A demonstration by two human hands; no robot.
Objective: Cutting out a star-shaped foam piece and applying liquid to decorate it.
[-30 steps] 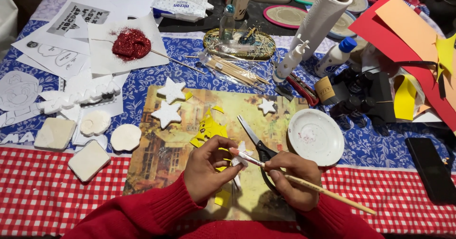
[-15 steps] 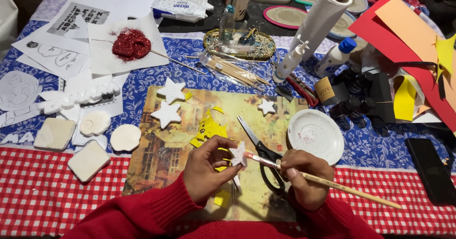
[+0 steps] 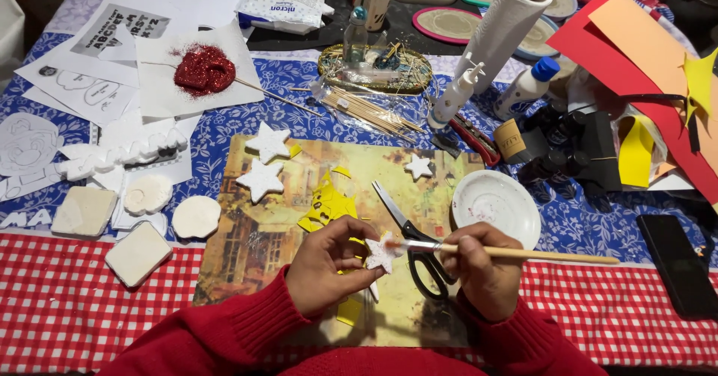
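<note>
The right hand point(image 3: 486, 275) pinches a wooden paintbrush point(image 3: 523, 253) lying almost level, handle toward the right edge, tip leftward on a small white star point(image 3: 381, 255) pinched in the left hand point(image 3: 329, 264), lower centre of frame. Beneath lies a picture board point(image 3: 247, 241) with black-handled scissors point(image 3: 415, 245). Right of it, a white saucer point(image 3: 516, 219) shows faint specks.

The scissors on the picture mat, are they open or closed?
Open. The scissors lie flat, and their blades spread slightly into a narrow V near the tips. The right hand, holding a paintbrush, hides one black handle.
</note>
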